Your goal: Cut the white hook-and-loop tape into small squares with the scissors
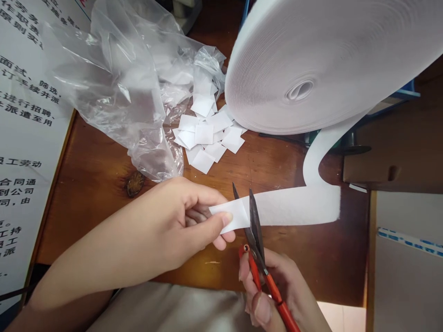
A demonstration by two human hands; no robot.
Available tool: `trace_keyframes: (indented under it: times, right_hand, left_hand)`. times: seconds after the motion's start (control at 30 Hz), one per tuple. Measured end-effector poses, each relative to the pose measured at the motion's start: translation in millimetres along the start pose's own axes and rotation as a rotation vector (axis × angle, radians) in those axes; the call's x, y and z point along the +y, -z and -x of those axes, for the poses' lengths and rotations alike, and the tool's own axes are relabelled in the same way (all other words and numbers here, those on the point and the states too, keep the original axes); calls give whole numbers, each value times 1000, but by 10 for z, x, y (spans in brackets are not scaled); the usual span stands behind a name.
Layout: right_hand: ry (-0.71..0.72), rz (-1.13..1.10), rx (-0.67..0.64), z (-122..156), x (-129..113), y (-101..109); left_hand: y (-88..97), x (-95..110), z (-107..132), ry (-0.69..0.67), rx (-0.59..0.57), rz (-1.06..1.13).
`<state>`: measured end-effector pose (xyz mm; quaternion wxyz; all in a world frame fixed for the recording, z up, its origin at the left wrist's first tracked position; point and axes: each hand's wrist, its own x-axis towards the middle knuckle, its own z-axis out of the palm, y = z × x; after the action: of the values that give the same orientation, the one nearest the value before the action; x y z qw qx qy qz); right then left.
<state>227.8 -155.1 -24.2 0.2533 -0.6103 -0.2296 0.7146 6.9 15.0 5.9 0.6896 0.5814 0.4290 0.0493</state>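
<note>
White tape (pixel 294 207) runs from the roll (pixel 328 60); left hand (pixel 173 221) pinches its free end, right hand (pixel 294 286) grips red scissors (pixel 256 226), blades open astride it, below the roll.

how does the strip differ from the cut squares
The strip is long and joined to the roll; the squares are short, separate pieces. The strip is held in the left hand, between the open scissors; the squares lie heaped on the table. Both are white and look like the same material.
</note>
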Motion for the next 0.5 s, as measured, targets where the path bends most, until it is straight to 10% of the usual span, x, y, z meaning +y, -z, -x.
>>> trace_keyframes:
  times: [0.5]
  right_hand:
    - [118, 24, -128, 21, 232, 129]
  left_hand:
    - [54, -43, -22, 14, -60, -40]
